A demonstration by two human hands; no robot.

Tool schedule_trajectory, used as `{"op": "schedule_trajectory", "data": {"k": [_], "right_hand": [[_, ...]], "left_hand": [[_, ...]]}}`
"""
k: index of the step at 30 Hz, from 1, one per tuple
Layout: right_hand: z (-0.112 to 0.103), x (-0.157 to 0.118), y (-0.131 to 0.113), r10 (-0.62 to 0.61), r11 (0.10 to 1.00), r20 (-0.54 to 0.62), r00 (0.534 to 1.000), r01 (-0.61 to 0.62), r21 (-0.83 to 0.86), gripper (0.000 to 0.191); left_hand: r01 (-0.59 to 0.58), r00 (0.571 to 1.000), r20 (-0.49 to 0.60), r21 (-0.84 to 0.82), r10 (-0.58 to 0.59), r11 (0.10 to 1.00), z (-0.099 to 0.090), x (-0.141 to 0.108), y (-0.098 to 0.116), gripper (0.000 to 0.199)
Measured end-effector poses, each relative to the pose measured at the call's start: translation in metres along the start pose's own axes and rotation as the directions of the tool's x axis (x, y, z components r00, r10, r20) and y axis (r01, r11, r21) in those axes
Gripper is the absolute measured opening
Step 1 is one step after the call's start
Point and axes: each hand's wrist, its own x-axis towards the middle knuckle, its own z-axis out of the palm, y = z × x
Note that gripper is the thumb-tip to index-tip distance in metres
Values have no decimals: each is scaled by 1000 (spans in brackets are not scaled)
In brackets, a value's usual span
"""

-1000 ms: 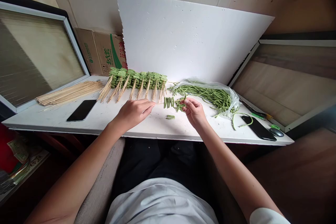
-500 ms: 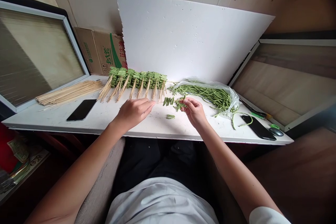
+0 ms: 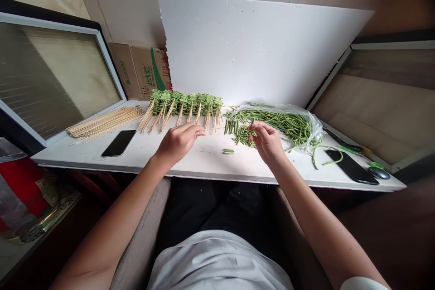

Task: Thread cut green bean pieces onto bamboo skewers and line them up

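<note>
My left hand (image 3: pixel 180 141) is closed on the left end of a thin wooden skewer (image 3: pixel 214 128). Several short green bean pieces (image 3: pixel 231 127) sit side by side on that skewer. Just right of them, my right hand (image 3: pixel 267 139) pinches a short bean piece (image 3: pixel 253 122), apart from the row. Cut bean pieces (image 3: pixel 244 137) lie in a loose heap between the hands, and a few more (image 3: pixel 228 151) lie nearer the table's front edge. Behind my left hand stands a stack of filled bean skewers (image 3: pixel 186 102), their bare sticks pointing forward.
Bare skewers (image 3: pixel 105 121) and a phone (image 3: pixel 118 143) lie at left. Long beans (image 3: pixel 282 122) in a clear bag, another phone (image 3: pixel 352 167) and a dark round object (image 3: pixel 379 172) are at right. A white board (image 3: pixel 258 50) stands behind.
The view has shifted, so the table appears farther right. My right hand has moved right, away from the row of bean pieces, and the loose heap shows more clearly.
</note>
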Motion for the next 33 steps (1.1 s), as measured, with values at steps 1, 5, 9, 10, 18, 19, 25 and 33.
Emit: {"op": "schedule_trajectory", "data": {"k": [1, 5, 9, 10, 18, 19, 25, 33], "right_hand": [[1, -1, -2, 1, 1000, -7, 1000, -1, 8, 20], [4, -3, -8, -12, 1000, 9, 1000, 11, 23, 19], [5, -4, -9, -42, 999, 16, 999, 42, -7, 21], [4, -4, -9, -50, 999, 19, 999, 51, -19, 22], [0, -6, 2, -220, 956, 70, 973, 229, -184, 23], [0, -7, 2, -255, 942, 83, 963, 267, -203, 23], [6, -9, -2, -371, 886, 104, 923, 386, -257, 28], [9, -13, 12, -182, 962, 24, 983, 183, -201, 25]], "left_hand": [[-10, 999, -41, 23, 11, 1000, 0, -1, -1, 17], [-59, 996, -64, 83, 64, 995, 3, -4, -1, 21], [-90, 995, -36, 130, 96, 987, 7, -7, -2, 28], [-94, 995, -31, 140, 99, 986, 8, -7, -3, 31], [-66, 998, 5, 134, 65, 989, 10, -10, -18, 38], [-54, 998, 18, 134, 52, 990, 10, -10, -20, 36], [20, 999, 43, 113, -25, 993, 12, -11, -22, 31], [126, 992, -9, -79, -127, 989, 12, -9, -19, 39]]}}
